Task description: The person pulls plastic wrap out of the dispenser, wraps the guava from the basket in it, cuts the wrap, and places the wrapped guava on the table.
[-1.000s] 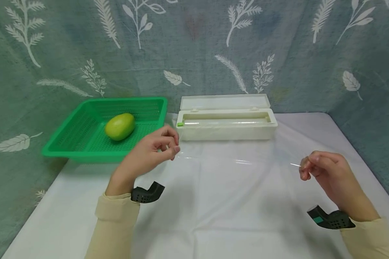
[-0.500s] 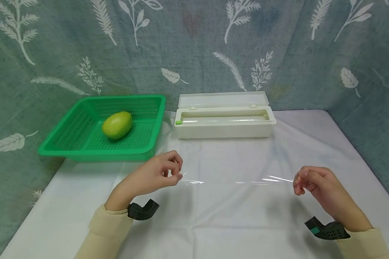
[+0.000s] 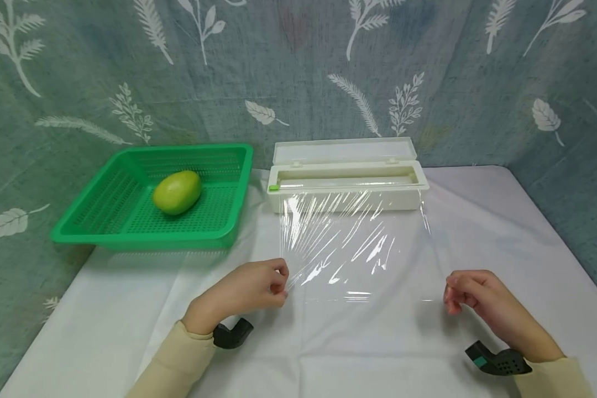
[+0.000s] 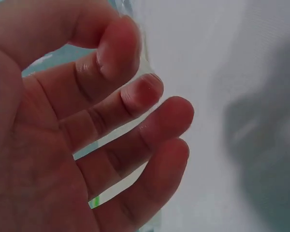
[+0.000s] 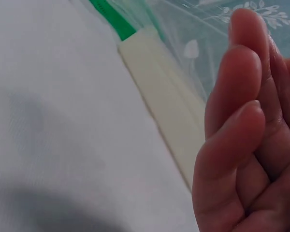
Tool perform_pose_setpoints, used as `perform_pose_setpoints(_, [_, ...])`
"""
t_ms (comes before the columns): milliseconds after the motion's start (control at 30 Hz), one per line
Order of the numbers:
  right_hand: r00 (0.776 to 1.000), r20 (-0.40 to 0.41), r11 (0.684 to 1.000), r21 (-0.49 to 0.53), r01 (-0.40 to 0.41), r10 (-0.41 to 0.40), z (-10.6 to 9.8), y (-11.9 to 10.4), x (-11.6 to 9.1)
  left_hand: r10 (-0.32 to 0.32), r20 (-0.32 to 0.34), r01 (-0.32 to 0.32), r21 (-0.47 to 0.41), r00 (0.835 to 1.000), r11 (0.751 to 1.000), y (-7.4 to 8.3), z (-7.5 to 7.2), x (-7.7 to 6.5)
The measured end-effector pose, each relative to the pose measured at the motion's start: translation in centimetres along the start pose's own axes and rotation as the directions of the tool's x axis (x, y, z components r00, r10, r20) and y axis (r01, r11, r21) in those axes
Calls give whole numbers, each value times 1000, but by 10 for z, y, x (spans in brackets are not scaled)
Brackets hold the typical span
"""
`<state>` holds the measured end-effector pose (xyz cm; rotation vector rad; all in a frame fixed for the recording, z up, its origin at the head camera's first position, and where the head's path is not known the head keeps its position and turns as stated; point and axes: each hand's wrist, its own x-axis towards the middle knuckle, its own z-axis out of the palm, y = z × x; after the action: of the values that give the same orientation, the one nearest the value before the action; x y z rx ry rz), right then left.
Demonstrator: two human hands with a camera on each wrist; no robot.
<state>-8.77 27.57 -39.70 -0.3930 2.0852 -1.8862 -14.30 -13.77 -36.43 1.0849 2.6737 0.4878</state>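
A sheet of clear plastic wrap (image 3: pixel 338 249) stretches from a white dispenser box (image 3: pixel 348 200) toward the person, above the white cloth. Its near left corner is pinched between the thumb and index finger of the left hand (image 3: pixel 251 290). At the near right corner the right hand (image 3: pixel 487 304) pinches the film the same way. The other fingers of the left hand (image 4: pixel 111 111) are loosely bent in the left wrist view. In the right wrist view, the right hand's (image 5: pixel 246 145) fingers are curled, and the pinch point is mostly hidden.
The box's lid (image 3: pixel 345 151) stands raised at the back, with a green slider (image 3: pixel 274 188) at its left end. On the left is a green basket (image 3: pixel 224 235) holding a green-yellow mango (image 3: pixel 177 192). A patterned curtain (image 3: pixel 298 83) hangs behind the white-covered table (image 3: pixel 368 365).
Both hands have moved down and toward the person, pulling the wrap farther from the box. Bright creases now show across the film. The basket, mango and box stay in place.
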Motion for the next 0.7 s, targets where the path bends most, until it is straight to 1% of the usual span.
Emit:
perform_pose_setpoints(100, [998,-20,995,-68,-68,67,1,4,1,-14,8,14,42,1000,999,-1,7,4])
perform_pose_setpoints(200, [994,-29,984,-142,-110,107,2,7,3,-37,19,36,59,999,998,-2,12,7])
perform_pose_setpoints(333, [990,-32,961,-236,-144,140,3,10,5,-55,20,54,72,998,996,-3,15,8])
perform_pose_setpoints(433, [984,-44,939,-294,-178,173,4,12,6,-53,11,52,77,999,996,-3,17,9])
perform_pose_setpoints(533, [978,-44,921,-332,-207,204,4,12,7,-47,9,46,76,999,996,-3,18,10])
perform_pose_setpoints(700, [969,-14,905,-353,-236,247,2,15,8,-57,32,54,87,998,995,-3,19,10])
